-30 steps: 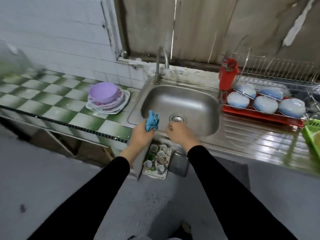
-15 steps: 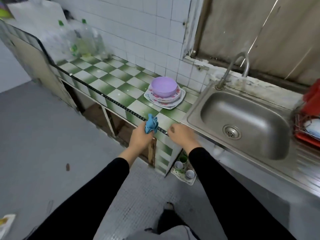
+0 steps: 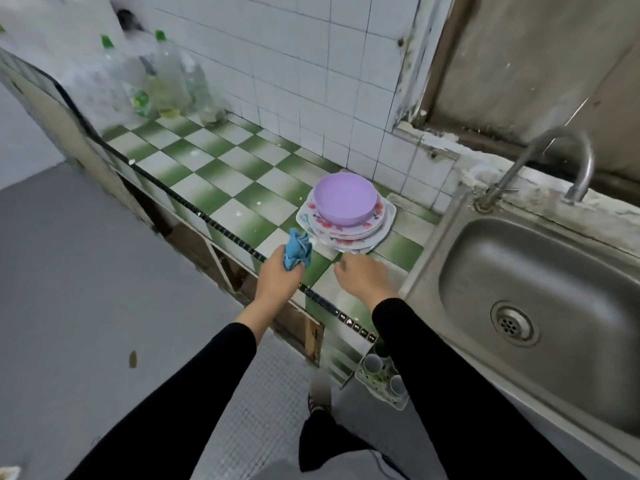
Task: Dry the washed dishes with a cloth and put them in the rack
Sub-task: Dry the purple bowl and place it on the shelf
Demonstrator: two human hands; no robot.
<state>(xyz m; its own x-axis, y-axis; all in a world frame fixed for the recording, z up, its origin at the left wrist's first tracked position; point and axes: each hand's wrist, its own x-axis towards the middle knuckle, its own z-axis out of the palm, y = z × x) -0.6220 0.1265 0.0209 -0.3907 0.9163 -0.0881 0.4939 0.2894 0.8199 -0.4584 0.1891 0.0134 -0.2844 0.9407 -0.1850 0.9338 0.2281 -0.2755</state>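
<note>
A purple bowl [image 3: 346,199] sits on a stack of white plates with red flowers [image 3: 349,233], on the green-and-white tiled counter [image 3: 221,174]. My left hand [image 3: 278,277] grips a bunched blue cloth [image 3: 297,249] just in front and to the left of the stack. Near the stack's front edge hovers my right hand [image 3: 362,278], fingers loosely curled and holding nothing. The dish rack is out of view.
A steel sink [image 3: 533,296] with a curved tap [image 3: 554,164] lies to the right. Several clear plastic bottles [image 3: 162,81] stand at the counter's far left against the tiled wall. A tray of small cups [image 3: 382,375] sits on the floor below the counter.
My view has swung left from the sink and rack to the counter. Both hands have moved toward the plate stack, the cloth still in the left.
</note>
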